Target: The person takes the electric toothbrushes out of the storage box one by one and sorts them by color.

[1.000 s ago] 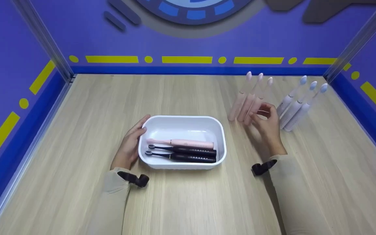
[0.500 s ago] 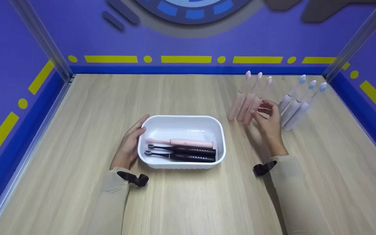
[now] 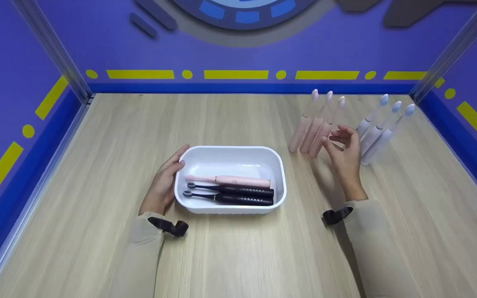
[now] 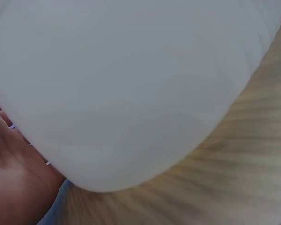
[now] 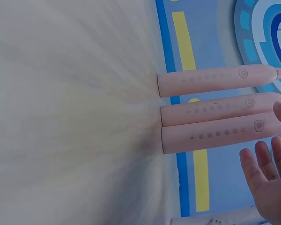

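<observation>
Pink electric toothbrushes (image 3: 311, 135) stand upright beside my right hand (image 3: 345, 157), fingers parted. My left hand (image 3: 164, 182) grips the white tub (image 3: 230, 210).

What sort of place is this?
Likely an indoor booth or staged workstation: printed purple panels border the wood-grain table at the back and both sides, metal posts mark the far corners, and pink toothbrushes stand grouped on the tabletop.
</observation>
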The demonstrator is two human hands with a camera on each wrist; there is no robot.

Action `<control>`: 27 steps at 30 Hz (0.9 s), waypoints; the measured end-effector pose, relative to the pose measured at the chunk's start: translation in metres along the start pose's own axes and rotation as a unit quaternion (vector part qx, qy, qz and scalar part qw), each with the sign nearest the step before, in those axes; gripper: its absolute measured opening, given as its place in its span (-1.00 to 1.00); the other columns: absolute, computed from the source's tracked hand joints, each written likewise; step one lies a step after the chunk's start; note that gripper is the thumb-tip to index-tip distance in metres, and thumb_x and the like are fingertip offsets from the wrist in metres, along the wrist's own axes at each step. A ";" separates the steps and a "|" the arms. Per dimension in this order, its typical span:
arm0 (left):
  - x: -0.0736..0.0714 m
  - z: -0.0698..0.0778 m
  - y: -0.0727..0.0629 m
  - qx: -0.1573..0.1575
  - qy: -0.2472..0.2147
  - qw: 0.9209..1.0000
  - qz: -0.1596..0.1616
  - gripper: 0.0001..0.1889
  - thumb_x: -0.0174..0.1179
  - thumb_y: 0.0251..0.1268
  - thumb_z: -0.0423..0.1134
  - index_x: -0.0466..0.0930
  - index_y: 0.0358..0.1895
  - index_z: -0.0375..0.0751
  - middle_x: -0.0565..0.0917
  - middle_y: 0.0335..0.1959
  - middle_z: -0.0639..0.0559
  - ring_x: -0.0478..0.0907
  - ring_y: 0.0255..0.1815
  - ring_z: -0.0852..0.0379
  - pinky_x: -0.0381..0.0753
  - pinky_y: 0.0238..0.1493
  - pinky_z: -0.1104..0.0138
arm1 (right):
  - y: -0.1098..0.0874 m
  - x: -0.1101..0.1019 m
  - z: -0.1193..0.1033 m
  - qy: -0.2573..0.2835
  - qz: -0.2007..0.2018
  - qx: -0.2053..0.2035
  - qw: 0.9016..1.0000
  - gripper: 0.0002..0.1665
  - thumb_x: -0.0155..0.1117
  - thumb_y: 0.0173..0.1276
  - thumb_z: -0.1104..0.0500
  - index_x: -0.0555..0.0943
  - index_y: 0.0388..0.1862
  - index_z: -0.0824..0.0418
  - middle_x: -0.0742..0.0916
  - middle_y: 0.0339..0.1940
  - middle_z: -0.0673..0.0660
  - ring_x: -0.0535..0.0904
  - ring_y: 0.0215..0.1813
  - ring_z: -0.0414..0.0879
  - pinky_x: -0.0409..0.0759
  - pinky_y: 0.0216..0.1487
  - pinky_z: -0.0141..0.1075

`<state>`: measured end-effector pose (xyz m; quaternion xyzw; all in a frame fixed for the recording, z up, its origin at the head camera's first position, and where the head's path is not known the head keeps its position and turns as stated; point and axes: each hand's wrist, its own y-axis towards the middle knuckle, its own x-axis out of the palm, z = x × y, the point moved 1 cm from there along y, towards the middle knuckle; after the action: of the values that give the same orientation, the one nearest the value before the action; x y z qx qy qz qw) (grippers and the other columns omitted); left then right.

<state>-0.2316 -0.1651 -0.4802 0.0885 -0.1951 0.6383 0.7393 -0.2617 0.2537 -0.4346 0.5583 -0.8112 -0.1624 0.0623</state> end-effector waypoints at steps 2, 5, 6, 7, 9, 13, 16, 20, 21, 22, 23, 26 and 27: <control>0.000 0.000 0.000 0.000 -0.001 1.000 0.000 -0.46 -0.25 0.50 -0.35 0.07 0.51 -0.16 0.06 0.56 -0.01 0.02 0.54 0.06 -0.01 0.55 0.24 | -0.001 0.001 -0.002 0.003 0.005 -0.007 1.000 -0.39 0.32 0.21 0.41 0.32 0.20 0.44 0.54 -0.08 0.11 0.52 -0.01 -0.07 0.58 -0.02 -0.50; 0.000 0.000 0.000 0.000 -0.003 1.000 0.001 -0.46 -0.25 0.49 -0.36 0.07 0.51 -0.17 0.05 0.56 0.00 0.01 0.54 0.07 -0.01 0.55 0.24 | -0.002 0.001 -0.003 0.004 0.011 -0.019 1.000 -0.43 0.33 0.22 0.37 0.34 0.18 0.39 0.54 -0.11 0.06 0.53 -0.05 -0.16 0.59 -0.04 -0.48; 0.000 0.000 0.000 0.000 -0.003 1.000 0.001 -0.46 -0.25 0.49 -0.36 0.07 0.51 -0.16 0.06 0.56 0.00 0.02 0.54 0.07 -0.01 0.55 0.24 | -0.003 0.001 -0.003 0.006 0.011 -0.023 1.000 -0.44 0.33 0.22 0.36 0.35 0.17 0.37 0.55 -0.12 0.04 0.54 -0.05 -0.17 0.59 -0.05 -0.48; 0.000 0.000 0.000 0.000 -0.002 1.000 0.002 -0.46 -0.24 0.49 -0.36 0.08 0.51 -0.16 0.06 0.56 0.01 0.02 0.54 0.08 -0.01 0.55 0.25 | -0.003 0.002 -0.004 0.007 0.011 -0.027 1.000 -0.45 0.34 0.22 0.35 0.36 0.16 0.36 0.55 -0.12 0.04 0.54 -0.06 -0.18 0.59 -0.06 -0.49; 0.000 0.000 0.000 0.000 -0.001 1.000 0.002 -0.46 -0.25 0.49 -0.35 0.08 0.50 -0.16 0.07 0.56 0.01 0.03 0.54 0.08 0.00 0.55 0.25 | -0.005 0.002 -0.005 0.015 0.009 -0.034 0.999 -0.47 0.33 0.22 0.35 0.37 0.15 0.35 0.56 -0.13 0.04 0.55 -0.06 -0.17 0.60 -0.08 -0.50; 0.001 0.000 0.000 0.000 0.001 1.000 0.005 -0.47 -0.25 0.49 -0.35 0.08 0.50 -0.16 0.08 0.55 0.00 0.04 0.54 0.06 0.01 0.54 0.25 | -0.010 0.006 -0.016 0.026 -0.007 -0.038 0.999 -0.46 0.31 0.23 0.40 0.35 0.16 0.42 0.56 -0.09 0.13 0.55 -0.03 -0.09 0.60 -0.09 -0.51; 0.001 0.000 0.000 0.001 0.003 1.000 0.005 -0.47 -0.25 0.49 -0.36 0.08 0.50 -0.17 0.08 0.55 0.00 0.04 0.54 0.07 0.01 0.55 0.25 | -0.013 0.011 -0.020 0.031 -0.016 -0.043 0.998 -0.45 0.30 0.23 0.41 0.34 0.16 0.47 0.56 -0.08 0.14 0.55 -0.03 -0.10 0.60 -0.11 -0.50; 0.002 0.000 0.000 0.006 0.011 1.000 0.005 -0.47 -0.25 0.49 -0.36 0.09 0.50 -0.19 0.07 0.56 0.01 0.02 0.54 0.08 -0.02 0.55 0.26 | -0.015 0.017 -0.018 0.033 -0.022 -0.061 0.997 -0.48 0.33 0.20 0.42 0.38 0.12 0.47 0.57 -0.12 0.08 0.56 -0.10 -0.18 0.61 -0.13 -0.51; 0.002 0.000 0.000 0.007 0.011 1.000 0.004 -0.47 -0.25 0.50 -0.35 0.09 0.50 -0.19 0.06 0.56 0.02 0.01 0.55 0.08 -0.02 0.55 0.26 | -0.016 0.019 -0.019 0.032 -0.026 -0.063 0.997 -0.48 0.33 0.20 0.42 0.38 0.11 0.47 0.57 -0.12 0.08 0.56 -0.11 -0.19 0.62 -0.14 -0.51; 0.002 0.000 0.000 0.009 0.011 1.000 0.003 -0.47 -0.26 0.50 -0.36 0.09 0.50 -0.19 0.06 0.56 0.01 0.01 0.55 0.08 -0.03 0.55 0.26 | -0.017 0.021 -0.020 0.031 -0.032 -0.067 0.997 -0.48 0.33 0.19 0.43 0.39 0.11 0.49 0.57 -0.13 0.10 0.57 -0.11 -0.18 0.62 -0.13 -0.51; 0.002 0.000 0.000 0.010 0.011 1.000 0.003 -0.47 -0.26 0.49 -0.36 0.09 0.50 -0.20 0.06 0.56 0.01 0.00 0.55 0.08 -0.03 0.56 0.25 | -0.018 0.023 -0.022 0.029 -0.040 -0.069 0.996 -0.48 0.33 0.19 0.44 0.39 0.11 0.50 0.57 -0.12 0.11 0.57 -0.11 -0.18 0.62 -0.13 -0.51; 0.002 0.000 0.000 0.012 0.004 1.000 0.000 -0.47 -0.27 0.49 -0.37 0.08 0.50 -0.21 0.05 0.56 0.00 0.00 0.55 0.08 -0.04 0.56 0.25 | -0.020 0.029 -0.026 0.027 -0.069 -0.064 0.995 -0.48 0.31 0.19 0.46 0.38 0.12 0.52 0.58 -0.09 0.19 0.57 -0.11 -0.18 0.62 -0.11 -0.50; 0.002 0.000 0.000 0.011 0.001 1.000 -0.001 -0.47 -0.27 0.49 -0.37 0.08 0.50 -0.21 0.05 0.56 -0.01 0.01 0.55 0.07 -0.05 0.56 0.24 | -0.020 0.031 -0.028 0.026 -0.081 -0.060 0.995 -0.47 0.30 0.19 0.48 0.38 0.13 0.53 0.58 -0.08 0.24 0.57 -0.11 -0.17 0.61 -0.11 -0.50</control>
<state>-0.2316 -0.1636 -0.4792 0.0962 -0.1867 0.6402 0.7389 -0.2474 0.2127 -0.4175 0.6215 -0.7501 -0.2011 0.1031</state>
